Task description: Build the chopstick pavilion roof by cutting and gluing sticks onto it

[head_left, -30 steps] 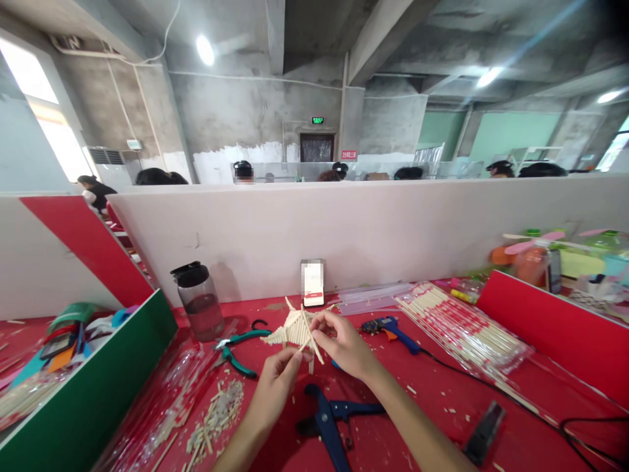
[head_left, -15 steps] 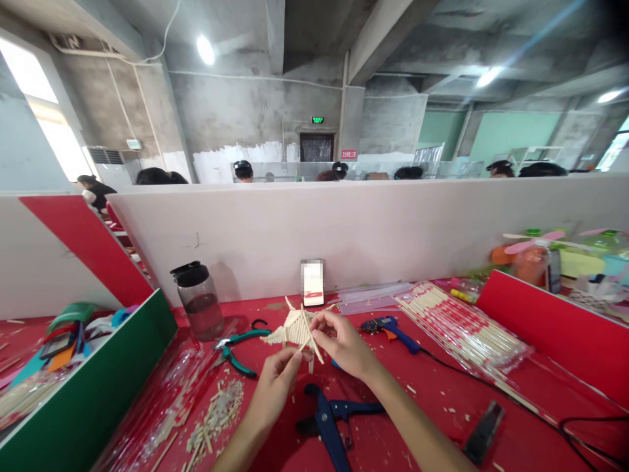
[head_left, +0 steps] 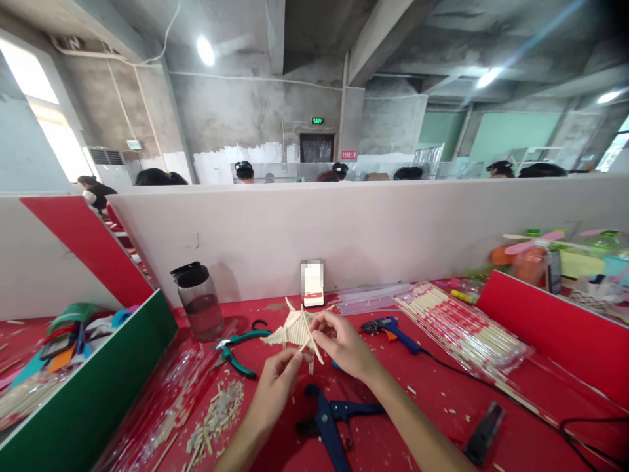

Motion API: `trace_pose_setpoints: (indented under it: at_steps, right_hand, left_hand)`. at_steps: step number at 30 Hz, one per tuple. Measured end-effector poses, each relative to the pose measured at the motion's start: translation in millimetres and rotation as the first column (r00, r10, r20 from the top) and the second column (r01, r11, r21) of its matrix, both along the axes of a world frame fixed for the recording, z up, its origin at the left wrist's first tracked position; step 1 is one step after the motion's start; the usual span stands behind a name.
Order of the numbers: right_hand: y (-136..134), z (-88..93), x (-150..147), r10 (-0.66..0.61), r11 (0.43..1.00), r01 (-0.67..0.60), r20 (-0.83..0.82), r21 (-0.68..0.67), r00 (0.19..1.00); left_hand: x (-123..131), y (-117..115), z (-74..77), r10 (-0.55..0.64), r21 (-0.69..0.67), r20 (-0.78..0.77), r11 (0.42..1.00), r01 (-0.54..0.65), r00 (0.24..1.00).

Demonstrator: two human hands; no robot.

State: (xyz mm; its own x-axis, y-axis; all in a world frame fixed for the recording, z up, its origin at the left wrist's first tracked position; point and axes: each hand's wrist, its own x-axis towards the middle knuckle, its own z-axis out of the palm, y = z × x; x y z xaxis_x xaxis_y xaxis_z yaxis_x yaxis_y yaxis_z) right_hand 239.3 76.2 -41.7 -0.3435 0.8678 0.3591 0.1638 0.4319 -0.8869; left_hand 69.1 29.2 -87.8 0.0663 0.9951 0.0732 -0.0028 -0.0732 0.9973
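Between my hands is a pale model made of wooden sticks point(head_left: 296, 330), with a ribbed body and several sticks jutting from it. My right hand point(head_left: 341, 341) pinches a stick on its right side between thumb and fingers. At the lower edge, my left hand point(head_left: 282, 370) is closed on the end of another stick of the same model. The model is held above the red table point(head_left: 388, 419). Below the hands lies a blue-handled cutter point(head_left: 327, 416). Green-handled pliers point(head_left: 238, 347) rest just left of the model.
A dark water bottle point(head_left: 197, 298) and a phone point(head_left: 313, 283) stand by the white partition point(head_left: 393, 229). On the right are a blue glue gun point(head_left: 393, 330) with its cord and bagged sticks point(head_left: 466, 328). Stick offcuts point(head_left: 216, 413) lie left; a green divider point(head_left: 93, 387) borders that side.
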Motion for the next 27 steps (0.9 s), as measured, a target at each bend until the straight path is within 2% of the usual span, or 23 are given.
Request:
trace_pose_setpoints:
  at_steps: [27]
  right_hand:
    - [0.1, -0.7, 0.9, 0.008, 1.000, -0.008, 0.004, -0.005, 1.000]
  left_hand:
    - [0.7, -0.4, 1.2, -0.003, -0.021, 0.027, 1.000, 0.003, 1.000]
